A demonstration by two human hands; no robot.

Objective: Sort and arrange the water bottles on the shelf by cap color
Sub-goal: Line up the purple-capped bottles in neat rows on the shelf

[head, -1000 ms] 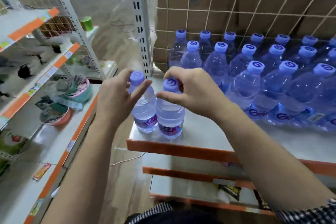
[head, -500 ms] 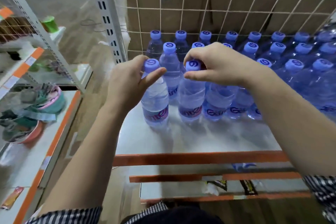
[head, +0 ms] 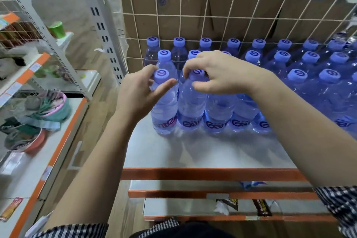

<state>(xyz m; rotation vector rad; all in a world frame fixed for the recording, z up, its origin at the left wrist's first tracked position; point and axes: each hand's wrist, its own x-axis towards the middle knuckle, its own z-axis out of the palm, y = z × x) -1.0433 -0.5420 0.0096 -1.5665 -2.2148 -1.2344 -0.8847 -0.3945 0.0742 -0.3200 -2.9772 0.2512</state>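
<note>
Two clear water bottles with light blue caps stand side by side on the white shelf [head: 193, 152], at the left end of the front row. My left hand [head: 139, 92] curls round the neck of the left bottle [head: 164, 114], just under its cap. The cap of the right bottle [head: 191, 106] is pinched by the fingertips of my right hand [head: 218, 73]. Both bottles touch the rows of several blue-capped bottles [head: 309, 83] that fill the shelf behind and to the right.
A wire grid [head: 212, 11] backed by cardboard closes the rear of the shelf. A perforated upright post [head: 100, 25] stands at its left rear corner. Orange-edged lower shelves [head: 212, 193] lie below. On the left shelf unit sits a bowl of items [head: 48, 106].
Both hands have pushed the two bottles back from the shelf's front edge, so they now stand against the front row of blue-capped bottles.
</note>
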